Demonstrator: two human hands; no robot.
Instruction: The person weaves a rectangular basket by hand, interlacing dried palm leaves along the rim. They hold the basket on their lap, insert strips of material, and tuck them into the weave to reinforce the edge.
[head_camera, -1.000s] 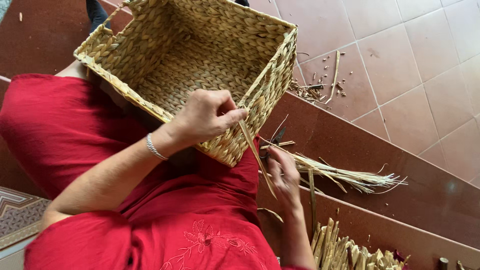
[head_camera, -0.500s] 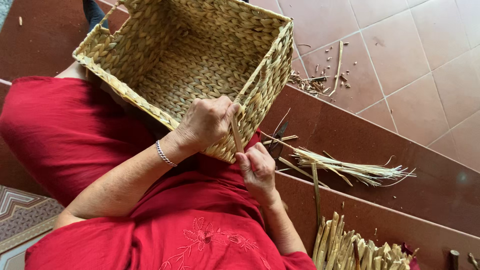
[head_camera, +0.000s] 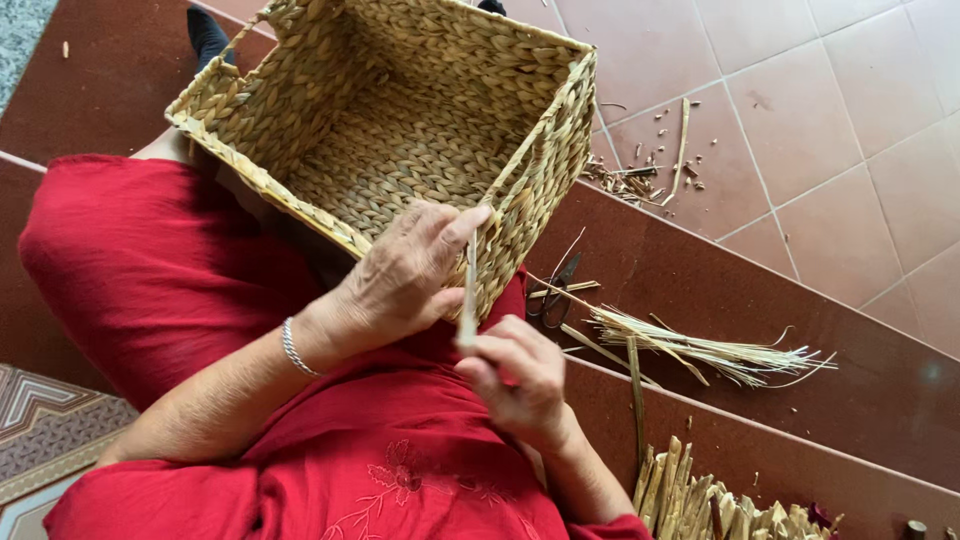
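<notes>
Hands (head_camera: 410, 275) (head_camera: 515, 375) meet at basket (head_camera: 400, 130) rim — fingers pinching strand (head_camera: 468, 295).

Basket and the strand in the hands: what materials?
Basket: looks like dried plant fibre, maybe water hyacinth or seagrass; tan, matte, twisted braided rows. Strand, pinched by the left hand and right hand: the same pale straw-like fibre, flat and dry-looking.

Dark red tiled step (head_camera: 760, 300) right of the hands carries black scissors (head_camera: 553, 292), a bundle of pale split straw (head_camera: 710, 350); dry stalk scraps (head_camera: 640, 180) on lighter terracotta floor tiles (head_camera: 850, 150) beyond; thick reed stalks (head_camera: 700, 500) below
</notes>
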